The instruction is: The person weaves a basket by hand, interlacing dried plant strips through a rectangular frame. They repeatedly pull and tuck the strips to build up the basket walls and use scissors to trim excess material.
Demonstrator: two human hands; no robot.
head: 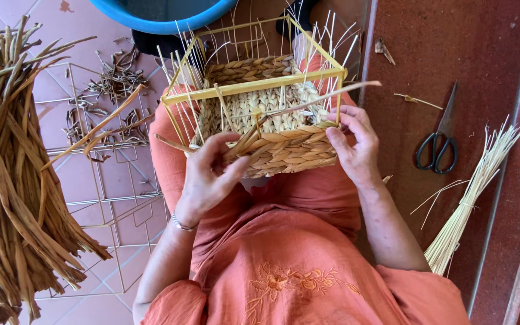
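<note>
Head view, catalogued by size. Bundle of dried brown rush leaves [7, 180]: lay heaped on the tiled floor at the person's left, within reach as stock. Half-woven basket [266, 120]: rested on the lap in orange cloth, tilted toward the wearer so the working face showed; its yellow wire frame [254, 86] kept the braided walls square while pale upright stakes stood above the rim. Bare wire frames [109, 180]: lay flat on the tiles beside the rush. Sheaf of pale straw [470, 198]: lay on the red mat at the right. Left hand [209, 174]: fingers pinched closed on a flat rush strand [254, 137] at the front wall. Right hand [353, 144]: fingers curled against the basket's corner, steadying it. Black scissors [439, 141]: lay closed on the mat.
</note>
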